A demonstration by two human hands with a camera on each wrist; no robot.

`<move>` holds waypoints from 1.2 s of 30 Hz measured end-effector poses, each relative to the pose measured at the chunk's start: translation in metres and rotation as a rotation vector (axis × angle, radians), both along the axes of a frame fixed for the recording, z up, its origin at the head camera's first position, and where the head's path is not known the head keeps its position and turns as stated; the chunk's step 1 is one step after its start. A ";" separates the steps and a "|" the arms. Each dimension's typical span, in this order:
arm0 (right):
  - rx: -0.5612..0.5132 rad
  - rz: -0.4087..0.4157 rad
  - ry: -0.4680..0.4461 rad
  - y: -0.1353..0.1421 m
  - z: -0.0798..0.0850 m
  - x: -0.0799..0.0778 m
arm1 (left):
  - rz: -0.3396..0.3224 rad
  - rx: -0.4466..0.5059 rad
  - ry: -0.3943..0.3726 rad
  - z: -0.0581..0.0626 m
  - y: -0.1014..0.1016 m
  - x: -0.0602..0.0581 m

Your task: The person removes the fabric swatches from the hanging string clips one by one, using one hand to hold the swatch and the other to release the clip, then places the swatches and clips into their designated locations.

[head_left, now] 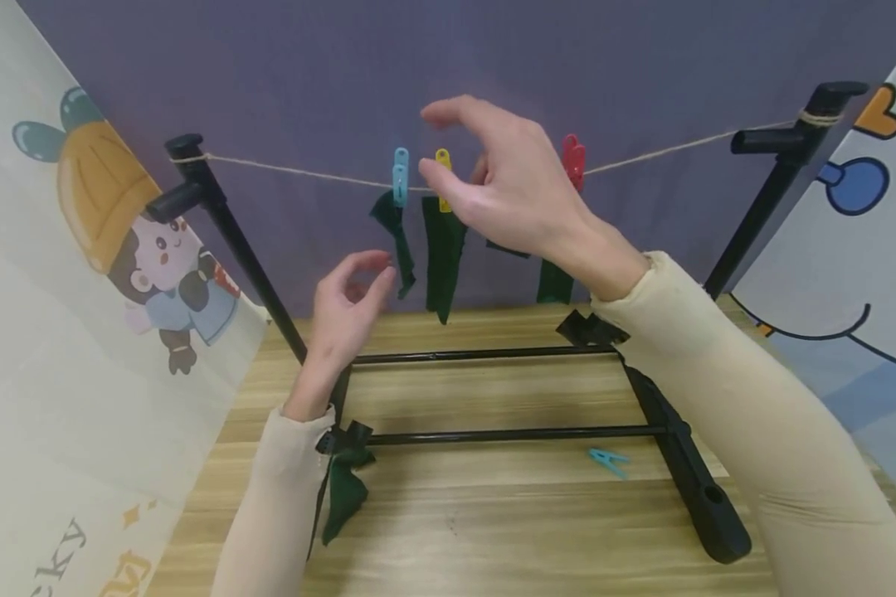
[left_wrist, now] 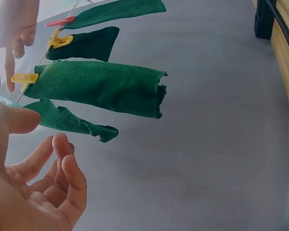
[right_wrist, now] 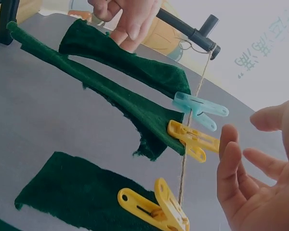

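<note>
"While our left hand [head_left: 351, 311] and right hand [head_left: 518, 178] hovered loose-fingered, empty, where hung the leftmost dark-green cloth strip [right_wrist: 135, 67]?"

"Left half of the beige twine [head_left: 299, 172], in a light-blue plastic clothespin [head_left: 400, 178] our careless bump might have loosened."

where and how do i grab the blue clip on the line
Pinch the blue clip by its two handles, probably best from above: it stands upright with them above the line, and the right wrist view shows them spread apart. Its lower end grips the cloth, which hangs below.
</note>
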State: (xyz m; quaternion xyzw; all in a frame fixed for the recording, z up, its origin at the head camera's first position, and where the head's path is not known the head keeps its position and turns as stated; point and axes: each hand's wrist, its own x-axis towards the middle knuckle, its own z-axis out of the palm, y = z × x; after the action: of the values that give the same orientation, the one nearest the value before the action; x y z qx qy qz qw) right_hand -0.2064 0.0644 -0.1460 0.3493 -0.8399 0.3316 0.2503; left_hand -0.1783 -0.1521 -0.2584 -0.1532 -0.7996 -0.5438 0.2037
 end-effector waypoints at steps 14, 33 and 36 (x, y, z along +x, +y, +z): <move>0.161 -0.054 -0.173 -0.016 0.001 -0.007 | -0.082 0.062 0.018 0.013 0.008 -0.006; 0.082 0.043 -0.195 -0.025 0.003 -0.014 | -0.073 0.083 0.033 -0.001 0.006 -0.035; 0.098 0.018 -0.162 -0.025 0.003 -0.014 | -0.074 0.096 0.048 0.001 0.008 -0.035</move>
State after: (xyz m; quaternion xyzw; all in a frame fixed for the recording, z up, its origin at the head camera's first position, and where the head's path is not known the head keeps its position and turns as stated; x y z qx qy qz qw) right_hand -0.2204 0.0397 -0.1433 0.3407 -0.8694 0.3197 0.1610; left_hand -0.2134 -0.1446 -0.2578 -0.1855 -0.7612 -0.5849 0.2097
